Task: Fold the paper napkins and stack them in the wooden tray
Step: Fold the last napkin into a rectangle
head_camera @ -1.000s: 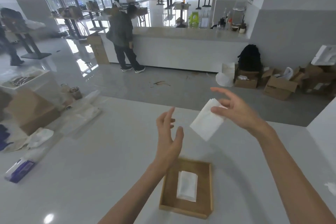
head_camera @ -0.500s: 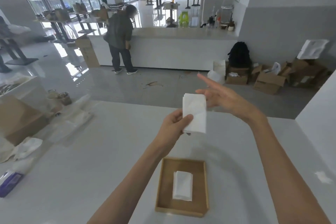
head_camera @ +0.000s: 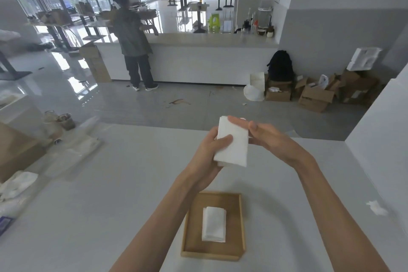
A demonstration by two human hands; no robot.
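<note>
Curls fingers (head_camera: 224,139) of the left hand (head_camera: 205,159) round a folded napkin (head_camera: 234,150) at frame centre; presses its top edge with the straight-fingered right hand (head_camera: 271,141). Leaves it to join, probably, the stacked napkin (head_camera: 214,225) in the wooden tray (head_camera: 192,227), lower centre.

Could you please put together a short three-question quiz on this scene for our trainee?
1. True or false: the wooden tray is empty.
2. Where is the held napkin? A) flat on the counter B) up in the air C) in the tray
3. Which hand's thumb presses the middle of that napkin's front?
Key: 1 false, a folded napkin lies in it. 2 B. 3 the left hand.
</note>
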